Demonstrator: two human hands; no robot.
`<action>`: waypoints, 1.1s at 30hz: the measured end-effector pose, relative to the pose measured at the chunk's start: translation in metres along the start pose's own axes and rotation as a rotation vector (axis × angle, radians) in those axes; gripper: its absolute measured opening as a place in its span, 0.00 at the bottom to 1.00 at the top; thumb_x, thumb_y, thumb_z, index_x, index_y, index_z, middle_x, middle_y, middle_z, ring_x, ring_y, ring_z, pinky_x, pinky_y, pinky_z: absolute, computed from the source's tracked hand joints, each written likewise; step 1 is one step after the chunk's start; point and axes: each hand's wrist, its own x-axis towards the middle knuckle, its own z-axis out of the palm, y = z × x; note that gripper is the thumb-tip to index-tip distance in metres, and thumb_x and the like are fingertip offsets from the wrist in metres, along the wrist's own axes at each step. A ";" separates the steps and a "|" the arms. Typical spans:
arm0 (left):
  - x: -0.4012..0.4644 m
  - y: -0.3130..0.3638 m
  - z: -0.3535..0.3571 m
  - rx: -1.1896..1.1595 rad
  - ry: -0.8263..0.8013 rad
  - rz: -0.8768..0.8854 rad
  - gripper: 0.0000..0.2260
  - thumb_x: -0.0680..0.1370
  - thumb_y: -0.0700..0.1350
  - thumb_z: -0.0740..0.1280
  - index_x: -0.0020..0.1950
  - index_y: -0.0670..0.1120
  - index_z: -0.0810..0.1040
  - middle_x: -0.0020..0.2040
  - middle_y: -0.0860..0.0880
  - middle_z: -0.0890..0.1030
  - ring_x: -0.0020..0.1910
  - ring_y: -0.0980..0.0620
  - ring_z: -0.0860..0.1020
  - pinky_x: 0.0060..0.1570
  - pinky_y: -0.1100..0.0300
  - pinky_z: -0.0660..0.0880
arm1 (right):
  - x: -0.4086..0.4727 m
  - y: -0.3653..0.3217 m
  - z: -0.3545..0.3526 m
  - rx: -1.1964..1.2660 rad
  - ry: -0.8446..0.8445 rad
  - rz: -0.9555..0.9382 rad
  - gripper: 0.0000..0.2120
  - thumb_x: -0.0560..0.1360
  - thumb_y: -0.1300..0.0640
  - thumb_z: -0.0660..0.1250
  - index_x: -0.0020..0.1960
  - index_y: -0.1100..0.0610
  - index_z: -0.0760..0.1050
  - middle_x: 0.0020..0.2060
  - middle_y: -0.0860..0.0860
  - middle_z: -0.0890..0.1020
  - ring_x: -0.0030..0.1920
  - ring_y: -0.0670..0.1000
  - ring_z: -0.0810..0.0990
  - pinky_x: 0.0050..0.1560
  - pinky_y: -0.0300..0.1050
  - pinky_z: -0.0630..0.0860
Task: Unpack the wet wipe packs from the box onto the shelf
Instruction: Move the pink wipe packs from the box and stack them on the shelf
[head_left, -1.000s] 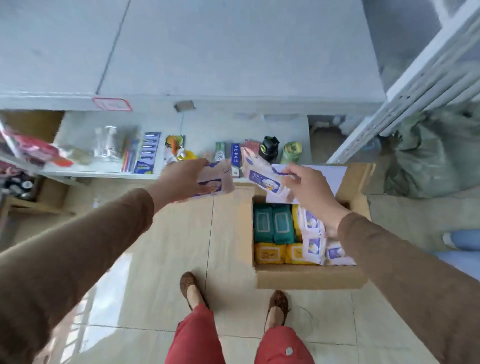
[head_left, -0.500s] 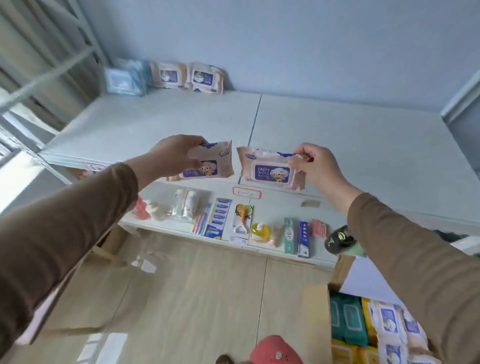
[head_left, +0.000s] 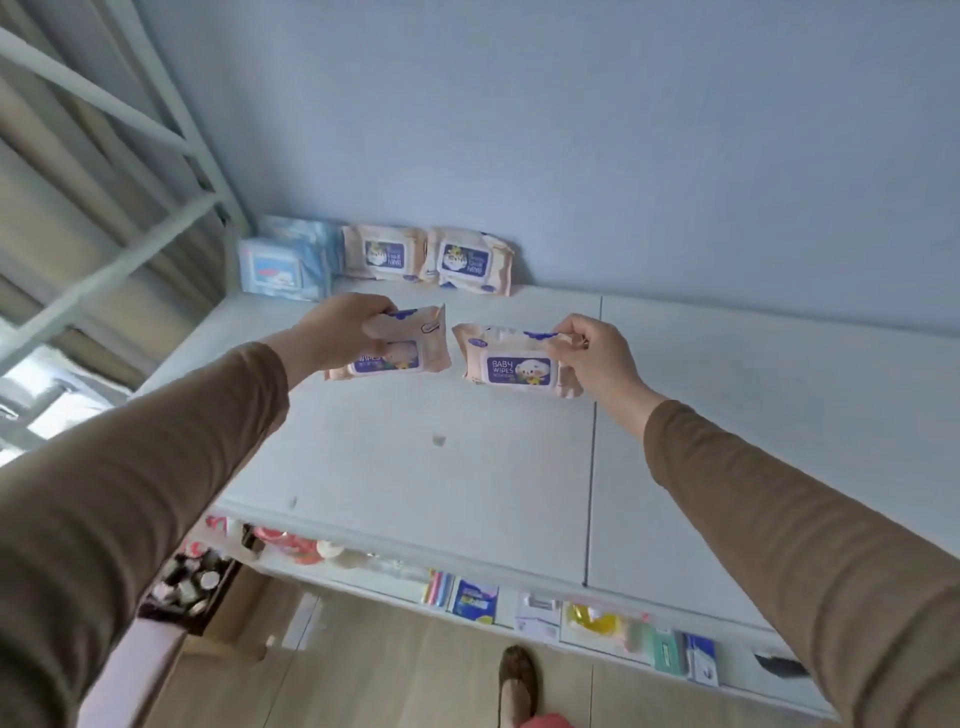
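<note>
Wet wipe packs, 2 of them, peach-coloured soft plastic with purple "BABY WIPES" labels, are up in the air over the top shelf! The left-hand pack (head_left: 397, 345) hangs from the left hand (head_left: 340, 330), whose fingers (head_left: 371, 314) curl over its top edge and grip it. The right-hand pack (head_left: 514, 361) is pinched at its top edge near the blue flap by the right hand (head_left: 597, 358), thumb and fingers (head_left: 566, 332) closed tight on the wrapper. The 2 packs sit just beside each other between the fingertips, not touching.

How far along? Beyond the fingers, against the pale blue wall (head_left: 571, 130), 2 matching peach packs (head_left: 428, 257) already stand side by side, and left of them 2 light blue packs (head_left: 283, 262) fill the corner. So 4 packs look placed, these 2 are on their way, and the wide white shelf board (head_left: 441, 467) below the fingers has plenty of bare room. The box is out of view, so I cannot tell how many remain inside.

Both arms in brown sleeves (head_left: 156, 457) are stretched forward and up, roughly level, wrists raised, packs dangling label-forward. My call: they belong in the row to the right of the standing peach pair. A lower shelf (head_left: 571, 618) with small goods shows beneath the wrists.
</note>
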 end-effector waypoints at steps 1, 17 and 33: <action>0.017 -0.009 -0.004 0.009 -0.001 0.006 0.14 0.72 0.43 0.74 0.57 0.47 0.78 0.48 0.48 0.80 0.47 0.44 0.78 0.46 0.54 0.72 | 0.017 -0.002 0.008 0.002 -0.004 0.009 0.05 0.74 0.58 0.71 0.41 0.57 0.77 0.30 0.48 0.80 0.28 0.50 0.78 0.26 0.42 0.74; 0.220 -0.112 -0.021 0.001 -0.183 0.192 0.20 0.73 0.43 0.74 0.64 0.45 0.76 0.55 0.47 0.79 0.55 0.46 0.76 0.49 0.58 0.68 | 0.194 -0.035 0.114 0.082 0.091 0.141 0.10 0.75 0.63 0.69 0.40 0.50 0.74 0.29 0.44 0.73 0.25 0.42 0.74 0.30 0.39 0.70; 0.264 -0.159 0.010 0.202 0.058 0.288 0.28 0.69 0.59 0.73 0.67 0.55 0.72 0.62 0.50 0.78 0.61 0.45 0.73 0.56 0.48 0.74 | 0.209 -0.004 0.169 -0.002 0.295 0.393 0.42 0.53 0.36 0.77 0.61 0.50 0.66 0.57 0.47 0.81 0.58 0.54 0.80 0.61 0.55 0.76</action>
